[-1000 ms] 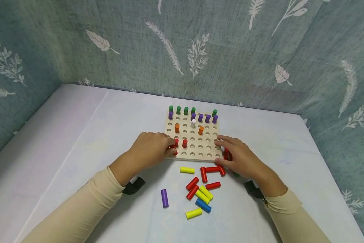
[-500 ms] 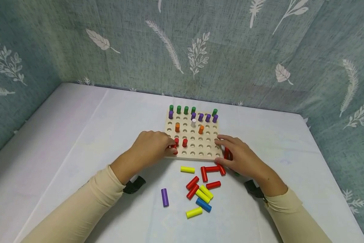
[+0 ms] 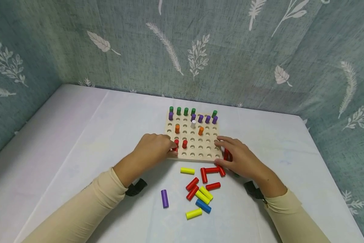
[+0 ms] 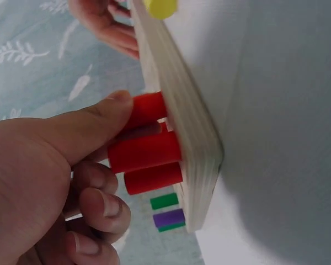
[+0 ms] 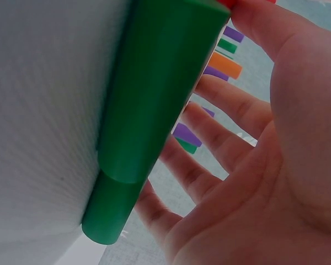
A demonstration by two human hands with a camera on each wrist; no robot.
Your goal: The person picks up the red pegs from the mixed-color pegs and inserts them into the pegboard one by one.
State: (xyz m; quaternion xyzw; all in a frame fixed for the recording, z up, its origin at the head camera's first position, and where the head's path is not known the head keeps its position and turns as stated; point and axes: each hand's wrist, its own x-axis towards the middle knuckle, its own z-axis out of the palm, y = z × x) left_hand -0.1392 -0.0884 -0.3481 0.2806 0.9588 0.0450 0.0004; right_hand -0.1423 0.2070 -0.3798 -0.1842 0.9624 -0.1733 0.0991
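A wooden pegboard (image 3: 188,159) lies on the table. My left hand (image 3: 152,148) is at its front left corner, pinching a red peg (image 4: 149,109) between thumb and fingers. In the left wrist view that peg's far end meets the board face, and two more red pegs (image 4: 145,152) stand beside it. My right hand (image 3: 239,157) rests at the board's right edge, fingers spread, with fingertips on the board. Green pegs (image 5: 154,94) lie beneath its palm, mostly hidden in the head view.
Loose red pegs (image 3: 213,186), yellow pegs (image 3: 194,213), a blue peg (image 3: 203,205) and a purple peg (image 3: 165,198) lie in front of the board. Green pegs (image 3: 186,111), purple pegs (image 3: 201,118), orange pegs (image 3: 177,128) and a white peg (image 3: 193,124) stand in it.
My left hand has shifted slightly to the right, its fingertips still around a red peg at the board's front left. The right hand has stayed in place.
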